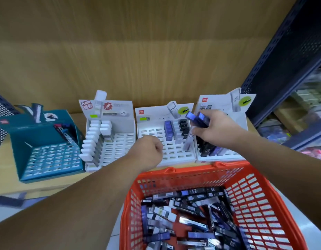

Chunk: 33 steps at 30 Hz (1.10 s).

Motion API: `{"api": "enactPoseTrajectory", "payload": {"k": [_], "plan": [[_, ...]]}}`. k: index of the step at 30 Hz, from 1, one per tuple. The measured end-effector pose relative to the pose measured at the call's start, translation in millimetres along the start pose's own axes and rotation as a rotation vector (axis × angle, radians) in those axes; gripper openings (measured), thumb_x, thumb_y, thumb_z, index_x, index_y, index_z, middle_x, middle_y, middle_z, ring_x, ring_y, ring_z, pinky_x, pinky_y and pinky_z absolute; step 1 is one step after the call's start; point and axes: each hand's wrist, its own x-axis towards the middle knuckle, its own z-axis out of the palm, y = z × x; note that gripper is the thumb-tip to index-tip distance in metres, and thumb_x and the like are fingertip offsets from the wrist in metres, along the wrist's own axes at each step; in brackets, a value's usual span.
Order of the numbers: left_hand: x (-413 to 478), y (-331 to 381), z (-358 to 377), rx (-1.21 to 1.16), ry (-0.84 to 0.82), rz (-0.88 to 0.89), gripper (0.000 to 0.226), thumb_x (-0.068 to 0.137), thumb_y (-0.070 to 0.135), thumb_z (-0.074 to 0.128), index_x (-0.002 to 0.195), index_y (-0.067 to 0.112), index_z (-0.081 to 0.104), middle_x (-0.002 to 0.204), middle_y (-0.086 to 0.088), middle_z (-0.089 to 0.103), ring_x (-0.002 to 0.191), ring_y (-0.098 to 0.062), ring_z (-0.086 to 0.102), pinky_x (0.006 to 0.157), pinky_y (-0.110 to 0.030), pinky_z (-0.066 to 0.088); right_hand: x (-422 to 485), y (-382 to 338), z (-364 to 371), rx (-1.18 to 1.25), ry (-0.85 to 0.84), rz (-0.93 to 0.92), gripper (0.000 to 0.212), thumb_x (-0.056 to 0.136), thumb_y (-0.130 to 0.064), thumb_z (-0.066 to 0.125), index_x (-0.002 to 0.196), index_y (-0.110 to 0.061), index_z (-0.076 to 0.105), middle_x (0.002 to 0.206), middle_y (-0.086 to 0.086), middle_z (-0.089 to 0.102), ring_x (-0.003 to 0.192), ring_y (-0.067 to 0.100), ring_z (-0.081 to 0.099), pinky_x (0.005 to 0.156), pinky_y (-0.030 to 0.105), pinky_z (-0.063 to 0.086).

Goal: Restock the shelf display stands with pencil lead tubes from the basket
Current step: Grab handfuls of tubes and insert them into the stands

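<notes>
An orange basket point(176, 173) at the front holds several loose pencil lead tubes point(190, 206) in black, blue and white. My right hand point(214, 131) grips two blue tubes point(197, 119) above the gap between the middle white stand point(148, 115) and the right white stand point(219, 101). The middle stand has a few blue, white and black tubes in its right columns. My left hand point(148, 153) hovers as a fist over the middle stand's front left slots; I see nothing in it.
A left white stand point(120, 112) carries two columns of white-capped tubes. A teal display box point(47, 150) sits at the far left of the wooden shelf. A dark blue perforated shelf upright point(282, 60) rises on the right.
</notes>
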Motion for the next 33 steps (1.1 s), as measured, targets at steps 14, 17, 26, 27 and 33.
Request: {"api": "enactPoseTrajectory", "payload": {"k": [14,17,26,27,33], "plan": [[-31.7,92.5,65.8,0.243,-0.208,0.3,0.018,0.1,0.027,0.062,0.116,0.026,0.07,0.116,0.01,0.063,0.104,-0.013,0.062,0.091,-0.035,0.055,-21.2,97.9,-87.7,0.063,0.406,0.035,0.017,0.093,-0.023,0.066,0.084,-0.012,0.058,0.066,0.001,0.049,0.061,0.022,0.048,0.061,0.034,0.042],[-25.0,95.2,77.5,0.396,-0.235,0.34,0.031,0.1,0.028,0.061,0.131,0.028,0.063,0.134,0.008,0.058,0.119,-0.016,0.058,0.102,-0.039,0.051,-21.9,118.3,-87.2,0.11,0.455,0.092,0.022,0.093,-0.021,0.066,0.078,-0.017,0.051,0.064,-0.001,0.047,0.06,0.021,0.046,0.061,0.035,0.043],[-12.4,79.8,95.3,0.426,-0.142,0.335,0.04,0.102,0.032,0.056,0.142,0.032,0.057,0.125,0.02,0.052,0.105,-0.005,0.059,0.094,-0.028,0.053,8.3,132.3,-58.7,-0.061,0.415,0.045,0.02,0.091,-0.028,0.062,0.078,-0.023,0.047,0.069,-0.004,0.052,0.073,0.031,0.055,0.062,0.038,0.046],[-12.8,78.0,96.7,0.437,-0.149,0.346,0.038,0.101,0.034,0.056,0.14,0.035,0.058,0.122,0.022,0.051,0.102,-0.003,0.059,0.091,-0.027,0.054,13.9,133.0,-59.3,-0.088,0.413,0.036,0.021,0.09,-0.028,0.062,0.077,-0.025,0.047,0.069,-0.004,0.052,0.073,0.031,0.055,0.062,0.037,0.045],[-6.5,69.3,95.8,0.391,-0.18,0.352,0.035,0.101,0.038,0.058,0.136,0.039,0.059,0.117,0.026,0.048,0.093,-0.001,0.06,0.084,-0.025,0.056,39.6,140.4,-57.8,-0.142,0.358,-0.009,0.023,0.091,-0.025,0.067,0.076,-0.03,0.05,0.07,-0.008,0.051,0.076,0.029,0.054,0.064,0.034,0.041]]}}
